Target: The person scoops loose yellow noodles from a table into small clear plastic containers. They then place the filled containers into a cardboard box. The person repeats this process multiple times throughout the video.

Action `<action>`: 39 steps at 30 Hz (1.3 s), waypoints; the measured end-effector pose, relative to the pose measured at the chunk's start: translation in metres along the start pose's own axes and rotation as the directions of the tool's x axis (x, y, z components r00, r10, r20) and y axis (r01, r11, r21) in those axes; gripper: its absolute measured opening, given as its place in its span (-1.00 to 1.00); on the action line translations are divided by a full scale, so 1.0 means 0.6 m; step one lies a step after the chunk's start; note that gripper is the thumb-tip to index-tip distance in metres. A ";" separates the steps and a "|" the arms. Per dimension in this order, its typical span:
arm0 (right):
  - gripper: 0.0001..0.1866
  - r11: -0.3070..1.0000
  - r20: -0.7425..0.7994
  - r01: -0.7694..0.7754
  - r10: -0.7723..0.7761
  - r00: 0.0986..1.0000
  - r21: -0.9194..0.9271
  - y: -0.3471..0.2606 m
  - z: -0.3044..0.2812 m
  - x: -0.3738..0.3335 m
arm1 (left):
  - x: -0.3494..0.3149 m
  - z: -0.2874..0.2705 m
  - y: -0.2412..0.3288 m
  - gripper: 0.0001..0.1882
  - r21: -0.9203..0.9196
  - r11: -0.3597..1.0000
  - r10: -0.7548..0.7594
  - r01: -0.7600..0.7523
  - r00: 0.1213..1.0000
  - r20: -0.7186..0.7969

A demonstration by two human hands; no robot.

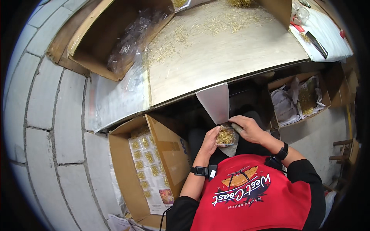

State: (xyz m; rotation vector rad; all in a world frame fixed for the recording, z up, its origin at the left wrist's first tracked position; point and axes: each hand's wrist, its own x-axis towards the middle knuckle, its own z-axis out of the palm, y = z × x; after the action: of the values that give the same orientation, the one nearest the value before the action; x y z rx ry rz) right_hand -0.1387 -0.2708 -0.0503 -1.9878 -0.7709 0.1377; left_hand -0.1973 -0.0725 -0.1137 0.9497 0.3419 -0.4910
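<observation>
My left hand (pixel 209 141) is closed around a small clear plastic box (pixel 226 144), held over my lap. Thin gold-coloured metal pieces (pixel 225 135), like pins, fill the box. Just right of it is my right hand (pixel 249 130), its fingers curled together and its thumb pointing at the box rim. The right fingertips lie close to the lower tip of a whitish tapering chute (pixel 214 101) that hangs from the table edge. Whether these fingers hold anything or touch the chute is too small to tell.
Ahead stands a worktable (pixel 185 81) strewn with gold pieces. A carton (pixel 169 154) at my left holds rows of filled boxes on printed paper. Clear plastic pieces (pixel 135 42) lie in another carton at the far left. A paper-lined carton (pixel 298 102) sits under the table's right side.
</observation>
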 end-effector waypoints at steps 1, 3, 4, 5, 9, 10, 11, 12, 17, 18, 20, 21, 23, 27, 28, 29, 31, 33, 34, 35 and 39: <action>-0.70 1.000 -0.003 0.014 -0.014 1.000 -0.004 -0.005 0.005 0.004 | -0.002 0.004 0.005 -0.57 0.037 0.999 0.029 -0.029 1.000 0.004; -0.65 0.996 0.070 0.076 -0.072 0.995 -0.052 -0.018 0.005 0.013 | -0.008 0.016 0.017 -0.56 -0.004 0.998 0.062 -0.062 0.998 -0.008; -0.64 0.989 0.073 0.130 -0.125 0.989 -0.067 -0.024 0.010 0.017 | -0.011 0.022 0.024 -0.56 -0.024 0.996 0.080 -0.080 0.997 -0.015; -0.63 0.980 0.077 0.183 -0.177 0.981 -0.082 -0.029 0.012 0.019 | -0.015 0.030 0.033 -0.56 -0.031 0.996 0.087 -0.087 0.996 -0.027; -0.55 0.880 0.154 0.392 -0.362 0.919 -0.268 -0.050 0.009 0.014 | -0.026 0.048 0.053 -0.55 -0.061 0.989 0.133 -0.138 0.988 -0.076; -0.51 0.882 0.168 0.394 -0.360 0.918 -0.260 -0.053 0.007 0.014 | -0.025 0.051 0.055 -0.55 -0.066 0.986 0.150 -0.156 0.985 -0.086; -0.51 0.884 0.167 0.395 -0.363 0.917 -0.249 -0.055 0.008 0.015 | -0.023 0.058 0.057 -0.55 -0.090 0.979 0.170 -0.184 0.975 -0.143; -0.51 0.887 0.169 0.395 -0.362 0.917 -0.241 -0.058 0.009 0.014 | -0.019 0.069 0.057 -0.56 -0.116 0.970 0.186 -0.212 0.962 -0.199; -0.51 0.910 0.103 0.384 -0.371 0.923 -0.156 -0.079 0.005 0.022 | -0.016 0.075 0.056 -0.57 -0.132 0.956 0.225 -0.260 0.946 -0.231; -0.51 0.927 0.067 0.353 -0.347 0.935 -0.126 -0.083 0.001 0.021 | -0.020 0.068 0.054 -0.57 -0.074 0.963 0.243 -0.260 0.952 -0.187; -0.53 0.952 -0.025 0.297 -0.299 0.954 -0.067 -0.080 -0.003 0.023 | -0.028 0.059 0.055 -0.57 -0.024 0.967 0.247 -0.252 0.960 -0.134; -0.53 0.963 -0.081 0.268 -0.270 0.959 -0.040 -0.071 -0.007 0.022 | -0.035 0.064 0.058 -0.57 -0.033 0.971 0.232 -0.237 0.965 -0.123; -0.61 0.980 -0.149 0.197 -0.197 0.969 -0.011 -0.058 -0.017 0.030 | -0.046 0.072 0.065 -0.57 -0.054 0.975 0.210 -0.216 0.972 -0.108; -0.79 0.930 0.124 -0.215 0.186 0.975 0.300 -0.047 -0.005 0.048 | -0.053 0.075 0.065 -0.56 -0.092 0.981 0.162 -0.169 0.984 -0.071; -0.81 0.851 0.238 -0.337 0.258 0.936 0.403 -0.042 0.001 0.052 | -0.052 0.074 0.063 -0.57 -0.101 0.982 0.152 -0.157 0.987 -0.057; -0.82 0.857 0.211 -0.321 0.255 0.944 0.404 -0.035 0.010 0.051 | -0.051 0.072 0.061 -0.57 -0.075 0.986 0.147 -0.150 0.988 -0.050; -0.83 0.868 0.168 -0.286 0.237 0.957 0.405 -0.027 0.027 0.048 | -0.049 0.064 0.054 -0.59 -0.025 0.989 0.143 -0.145 0.988 -0.050; -0.83 0.879 0.118 -0.272 0.245 0.962 0.392 -0.030 0.029 0.050 | -0.045 0.060 0.050 -0.64 -0.038 0.985 0.169 -0.170 0.985 -0.043; -0.83 0.891 0.095 -0.263 0.245 0.965 0.371 -0.032 0.028 0.052 | -0.045 0.059 0.049 -0.66 -0.059 0.982 0.179 -0.181 0.983 -0.043; -0.83 0.902 0.073 -0.254 0.244 0.967 0.350 -0.035 0.027 0.054 | -0.044 0.057 0.048 -0.68 -0.079 0.978 0.189 -0.192 0.981 -0.044; -0.85 0.944 0.026 -0.185 0.185 0.982 0.275 -0.041 0.019 0.055 | -0.049 0.065 0.058 -0.73 -0.113 0.979 0.164 -0.170 0.984 -0.064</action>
State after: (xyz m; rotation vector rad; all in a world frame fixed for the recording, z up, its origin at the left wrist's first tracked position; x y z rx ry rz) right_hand -0.1282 -0.2350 -0.0293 -1.7885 -0.5310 0.3383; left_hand -0.2004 -0.0811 -0.0546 0.8696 0.3329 -0.2885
